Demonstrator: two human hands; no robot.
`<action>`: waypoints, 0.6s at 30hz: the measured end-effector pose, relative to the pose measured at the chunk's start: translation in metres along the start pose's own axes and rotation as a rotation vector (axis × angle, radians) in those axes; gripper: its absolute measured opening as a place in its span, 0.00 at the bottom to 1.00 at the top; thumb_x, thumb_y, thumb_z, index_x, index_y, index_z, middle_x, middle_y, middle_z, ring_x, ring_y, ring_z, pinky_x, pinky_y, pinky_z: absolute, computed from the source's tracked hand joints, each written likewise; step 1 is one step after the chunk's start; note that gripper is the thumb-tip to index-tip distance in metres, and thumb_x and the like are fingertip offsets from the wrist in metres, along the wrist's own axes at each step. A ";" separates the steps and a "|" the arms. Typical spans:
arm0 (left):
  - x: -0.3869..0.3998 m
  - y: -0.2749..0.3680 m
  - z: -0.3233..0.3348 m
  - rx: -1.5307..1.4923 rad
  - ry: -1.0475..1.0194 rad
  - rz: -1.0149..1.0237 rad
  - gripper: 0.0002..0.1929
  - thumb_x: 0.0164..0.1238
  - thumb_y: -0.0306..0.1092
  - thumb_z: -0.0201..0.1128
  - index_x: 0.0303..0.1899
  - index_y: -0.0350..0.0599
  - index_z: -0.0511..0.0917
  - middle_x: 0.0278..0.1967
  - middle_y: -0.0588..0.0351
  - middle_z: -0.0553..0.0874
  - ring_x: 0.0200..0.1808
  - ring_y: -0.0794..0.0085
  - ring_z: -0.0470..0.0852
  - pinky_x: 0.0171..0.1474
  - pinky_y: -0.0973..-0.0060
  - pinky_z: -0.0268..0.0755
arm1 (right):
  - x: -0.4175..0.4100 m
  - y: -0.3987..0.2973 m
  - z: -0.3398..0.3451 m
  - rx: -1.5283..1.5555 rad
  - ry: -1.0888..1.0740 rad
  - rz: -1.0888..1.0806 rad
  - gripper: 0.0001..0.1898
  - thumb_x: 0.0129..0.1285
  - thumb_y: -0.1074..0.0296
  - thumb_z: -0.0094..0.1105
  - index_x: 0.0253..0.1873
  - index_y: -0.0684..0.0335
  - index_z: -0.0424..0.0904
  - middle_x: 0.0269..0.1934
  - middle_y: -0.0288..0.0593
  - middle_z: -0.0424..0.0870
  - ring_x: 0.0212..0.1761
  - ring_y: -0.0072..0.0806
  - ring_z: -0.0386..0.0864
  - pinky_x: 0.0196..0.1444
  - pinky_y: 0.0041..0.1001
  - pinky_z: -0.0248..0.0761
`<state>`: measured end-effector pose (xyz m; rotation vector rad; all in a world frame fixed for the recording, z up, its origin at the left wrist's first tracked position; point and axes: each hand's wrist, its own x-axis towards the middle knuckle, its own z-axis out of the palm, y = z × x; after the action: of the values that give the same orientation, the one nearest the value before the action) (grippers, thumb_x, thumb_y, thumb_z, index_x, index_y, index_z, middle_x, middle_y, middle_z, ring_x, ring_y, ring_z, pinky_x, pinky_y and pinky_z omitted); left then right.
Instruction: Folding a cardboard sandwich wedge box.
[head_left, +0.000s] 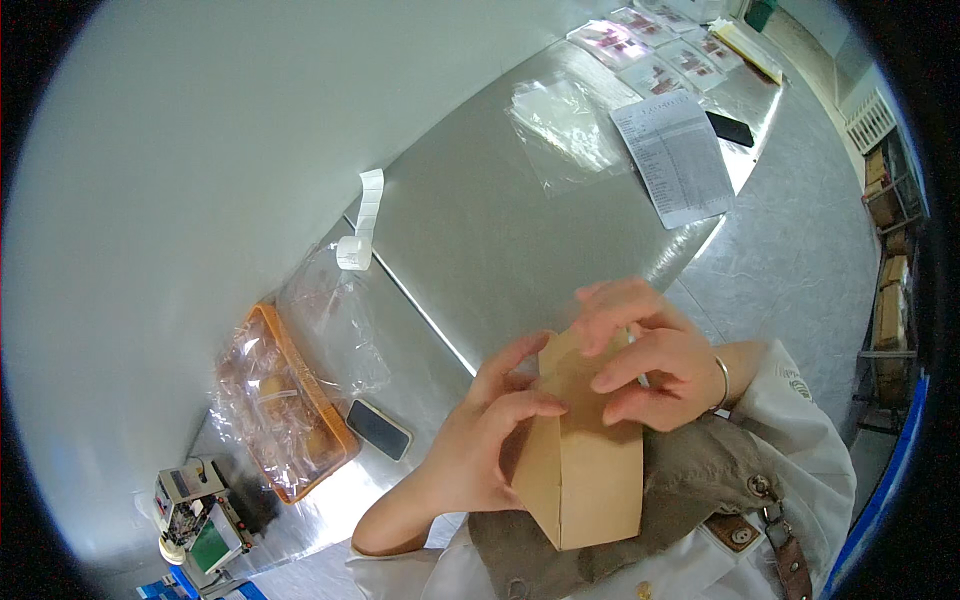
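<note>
A tan cardboard box (600, 480) is held against my apron at the front of the metal table. My left hand (480, 427) grips its left side, with thumb and fingers spread around an edge. Over the upper part of the box hovers my right hand (652, 360), fingers apart and slightly blurred; whether a fingertip touches the cardboard is hard to tell. A bracelet (721, 382) circles the right wrist. The box's far end is partly hidden by both hands.
On the metal table (465, 247) lie a label roll (354, 253), a phone (379, 429), clear plastic bags (562, 135), a printed sheet (675, 161) and a dark phone (730, 129). An orange basket (315, 405) with wrapped items stands left, near a small machine (195, 502). Shelves (892, 300) hold cartons.
</note>
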<state>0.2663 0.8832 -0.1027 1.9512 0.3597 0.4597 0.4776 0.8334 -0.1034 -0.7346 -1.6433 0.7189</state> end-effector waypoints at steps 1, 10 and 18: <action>-0.001 0.000 0.001 0.011 0.012 0.033 0.41 0.33 0.40 0.80 0.55 0.52 0.67 0.65 0.43 0.57 0.54 0.51 0.74 0.51 0.62 0.73 | -0.002 0.003 -0.006 -0.059 -0.051 -0.033 0.14 0.55 0.60 0.64 0.45 0.57 0.77 0.45 0.38 0.75 0.51 0.39 0.71 0.55 0.40 0.61; 0.001 0.003 0.006 0.030 0.097 0.095 0.41 0.31 0.38 0.80 0.52 0.53 0.64 0.65 0.40 0.56 0.51 0.49 0.76 0.49 0.62 0.75 | -0.002 0.004 -0.014 -0.226 -0.284 -0.066 0.22 0.54 0.50 0.62 0.50 0.55 0.75 0.47 0.39 0.74 0.54 0.39 0.70 0.59 0.52 0.52; -0.004 -0.002 0.010 0.004 0.122 0.105 0.44 0.29 0.40 0.82 0.52 0.53 0.62 0.65 0.39 0.55 0.51 0.49 0.76 0.50 0.62 0.74 | 0.002 0.011 -0.013 -0.077 -0.211 -0.100 0.15 0.53 0.54 0.65 0.41 0.56 0.77 0.40 0.37 0.75 0.45 0.37 0.74 0.56 0.48 0.60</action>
<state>0.2678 0.8744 -0.1087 1.9572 0.3373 0.6488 0.4908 0.8428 -0.1086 -0.6423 -1.8950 0.6827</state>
